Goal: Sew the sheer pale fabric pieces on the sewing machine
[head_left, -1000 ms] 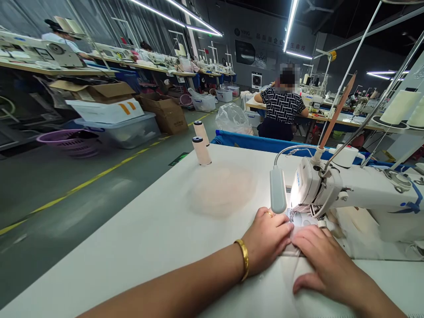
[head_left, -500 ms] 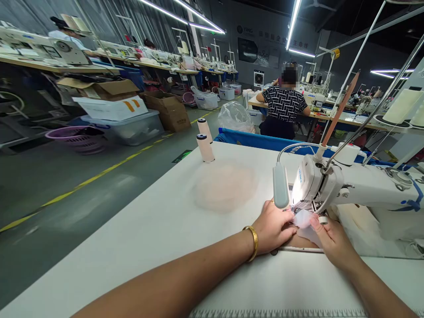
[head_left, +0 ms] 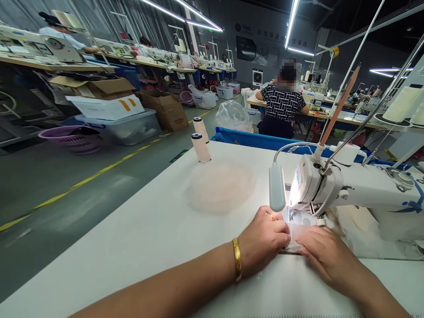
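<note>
A small piece of sheer pale fabric (head_left: 296,234) lies just in front of the needle area of a white sewing machine (head_left: 313,183). On its left edge my left hand (head_left: 266,238) is closed, fingers curled and pinching the cloth. My right hand (head_left: 326,254) grips the right side, its thumb and fingers pressed together on the fabric. A grey lamp (head_left: 277,187) on a bent neck hangs beside the machine head and lights the spot. The fingertips partly cover the cloth, so its full outline is hidden.
On the white table (head_left: 149,229) left of the machine lies a round heap of sheer pinkish fabric (head_left: 221,187). Two pale thread cones (head_left: 201,148) stand behind it. A blue cloth bin (head_left: 245,137) borders the far edge. Another person (head_left: 283,104) sits farther ahead.
Both hands have drawn back from the needle toward me, bringing the fabric with them. The plate under the needle now shows more. The view has shifted slightly.
</note>
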`<state>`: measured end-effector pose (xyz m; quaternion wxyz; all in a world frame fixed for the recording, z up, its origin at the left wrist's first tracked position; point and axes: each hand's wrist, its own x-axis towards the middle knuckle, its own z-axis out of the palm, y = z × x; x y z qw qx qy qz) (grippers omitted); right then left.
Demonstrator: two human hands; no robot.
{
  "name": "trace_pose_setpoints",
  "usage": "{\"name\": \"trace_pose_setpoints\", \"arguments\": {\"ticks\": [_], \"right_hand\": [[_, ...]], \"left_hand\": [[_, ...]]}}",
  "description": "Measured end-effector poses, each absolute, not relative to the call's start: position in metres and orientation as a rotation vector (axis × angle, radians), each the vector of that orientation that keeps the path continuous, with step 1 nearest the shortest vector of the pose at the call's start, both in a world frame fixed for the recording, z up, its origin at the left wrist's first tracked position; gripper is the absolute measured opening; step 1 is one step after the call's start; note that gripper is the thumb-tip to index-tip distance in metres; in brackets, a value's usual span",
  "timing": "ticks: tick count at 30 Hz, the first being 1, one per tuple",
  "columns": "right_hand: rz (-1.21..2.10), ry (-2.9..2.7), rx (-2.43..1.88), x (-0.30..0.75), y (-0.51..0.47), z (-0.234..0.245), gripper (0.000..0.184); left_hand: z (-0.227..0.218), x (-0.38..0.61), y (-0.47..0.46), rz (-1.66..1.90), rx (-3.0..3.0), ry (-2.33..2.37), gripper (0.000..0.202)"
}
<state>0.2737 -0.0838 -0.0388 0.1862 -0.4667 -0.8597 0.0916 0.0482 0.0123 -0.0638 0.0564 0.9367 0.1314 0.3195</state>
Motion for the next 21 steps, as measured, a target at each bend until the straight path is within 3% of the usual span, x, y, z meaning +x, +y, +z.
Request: {"name": "trace_pose_setpoints", "arguments": {"ticks": [21], "right_hand": [[-0.018, -2.443, -1.332, 0.269, -0.078, -0.049, 0.016]], "left_hand": [[-0.060, 0.049, 0.026, 0.850, 2.890, 0.400, 0.018]]}}
